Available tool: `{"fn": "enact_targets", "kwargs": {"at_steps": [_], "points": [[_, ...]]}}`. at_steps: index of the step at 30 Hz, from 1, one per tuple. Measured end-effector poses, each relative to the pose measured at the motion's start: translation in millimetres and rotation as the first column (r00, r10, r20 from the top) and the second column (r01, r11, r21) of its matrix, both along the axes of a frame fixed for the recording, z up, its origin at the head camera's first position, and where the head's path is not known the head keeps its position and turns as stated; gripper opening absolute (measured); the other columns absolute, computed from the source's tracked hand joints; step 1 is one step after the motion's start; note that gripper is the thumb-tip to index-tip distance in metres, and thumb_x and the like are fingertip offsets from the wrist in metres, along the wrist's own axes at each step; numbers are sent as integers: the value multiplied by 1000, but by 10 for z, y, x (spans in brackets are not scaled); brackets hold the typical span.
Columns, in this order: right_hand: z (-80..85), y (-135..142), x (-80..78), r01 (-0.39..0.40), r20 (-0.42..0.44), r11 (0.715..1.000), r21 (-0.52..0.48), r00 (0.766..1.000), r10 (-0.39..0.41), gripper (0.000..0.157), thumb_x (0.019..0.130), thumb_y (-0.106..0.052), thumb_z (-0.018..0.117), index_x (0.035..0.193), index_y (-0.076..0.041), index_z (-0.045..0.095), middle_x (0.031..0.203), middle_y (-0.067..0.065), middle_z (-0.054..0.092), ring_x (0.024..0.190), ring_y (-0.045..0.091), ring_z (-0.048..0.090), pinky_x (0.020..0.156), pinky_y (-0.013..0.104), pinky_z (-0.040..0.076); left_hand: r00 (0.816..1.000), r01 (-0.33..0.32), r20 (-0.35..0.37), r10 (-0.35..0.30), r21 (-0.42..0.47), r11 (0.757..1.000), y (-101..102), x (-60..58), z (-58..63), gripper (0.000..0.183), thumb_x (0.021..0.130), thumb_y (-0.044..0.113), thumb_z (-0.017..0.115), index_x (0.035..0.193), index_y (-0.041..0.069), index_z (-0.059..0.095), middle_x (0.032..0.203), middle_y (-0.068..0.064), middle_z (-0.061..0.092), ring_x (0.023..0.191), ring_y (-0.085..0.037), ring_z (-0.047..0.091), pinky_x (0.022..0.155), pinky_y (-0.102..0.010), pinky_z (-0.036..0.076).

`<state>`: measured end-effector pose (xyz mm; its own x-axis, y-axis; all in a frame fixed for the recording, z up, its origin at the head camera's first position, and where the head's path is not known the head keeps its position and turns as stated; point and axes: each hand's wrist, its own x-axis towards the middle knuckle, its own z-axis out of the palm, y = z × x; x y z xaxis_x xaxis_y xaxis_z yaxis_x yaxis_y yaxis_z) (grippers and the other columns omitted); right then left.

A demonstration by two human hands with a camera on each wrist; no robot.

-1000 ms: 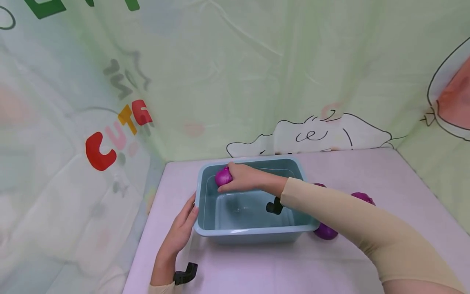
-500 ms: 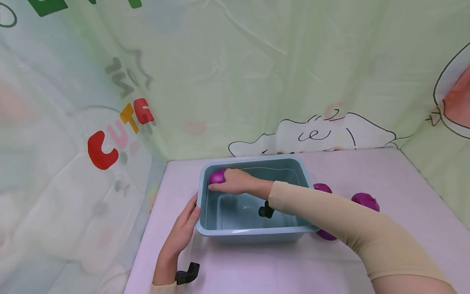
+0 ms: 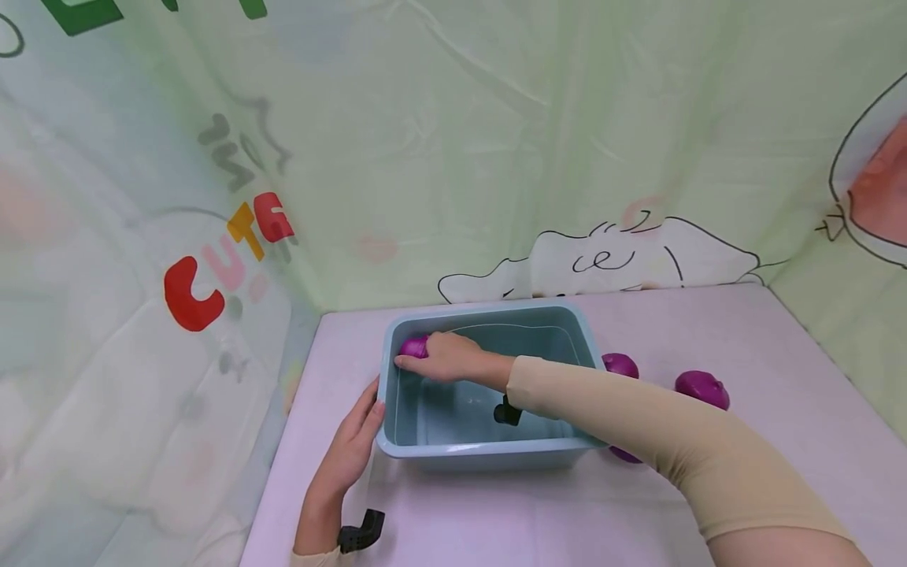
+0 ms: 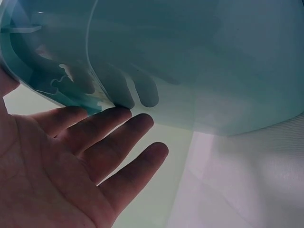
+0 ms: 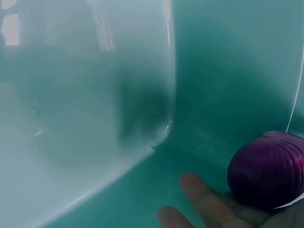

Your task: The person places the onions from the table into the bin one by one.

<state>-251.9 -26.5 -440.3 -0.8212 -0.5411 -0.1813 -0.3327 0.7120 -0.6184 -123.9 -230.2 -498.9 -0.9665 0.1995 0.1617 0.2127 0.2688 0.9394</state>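
Note:
A red onion (image 3: 413, 347) is in my right hand (image 3: 449, 356), low in the far left corner of a blue-grey plastic basin (image 3: 496, 450). In the right wrist view the onion (image 5: 268, 171) lies against thumb and palm side, near the basin's wall, with two fingers stretched out below it. My left hand (image 3: 352, 441) rests on the basin's left outer side. Its fingers (image 4: 126, 135) are spread and fairly straight in the left wrist view, tips close against the wall.
Right of the basin, two red onions lie on the pink-white cloth, one by the rim (image 3: 620, 365) and another onion (image 3: 702, 390) farther right. A third onion (image 3: 625, 456) is mostly hidden under the right sleeve (image 3: 609, 398). Printed curtains (image 3: 425, 157) close off the back and sides.
My right hand has carried the onion leftward and down into the basin's far left corner. The left hand stays at the basin's side.

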Motion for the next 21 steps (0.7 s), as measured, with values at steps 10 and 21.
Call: {"fn": "enact_targets", "kwargs": {"at_steps": [10,21], "points": [[-10,5,72,35,-19,999,40,999,-34,66,93,-60,65,122,-2,56,96,6,59,81,20,62,64,31,55,1000,-11,-1,11,-6,1000,6,16,-4,57,113,28,45,166,19,28,167,-3,31,148,-36,36,107,-63,38],[-32,-11,53,25,-11,996,87,1000,-24,78,100,-52,63,144,10,45,95,9,63,78,19,65,70,33,56,1000,0,-18,0,-3,1000,0,-1,-12,55,114,27,43,166,20,29,167,-4,30,150,-35,33,109,-67,34]]}}
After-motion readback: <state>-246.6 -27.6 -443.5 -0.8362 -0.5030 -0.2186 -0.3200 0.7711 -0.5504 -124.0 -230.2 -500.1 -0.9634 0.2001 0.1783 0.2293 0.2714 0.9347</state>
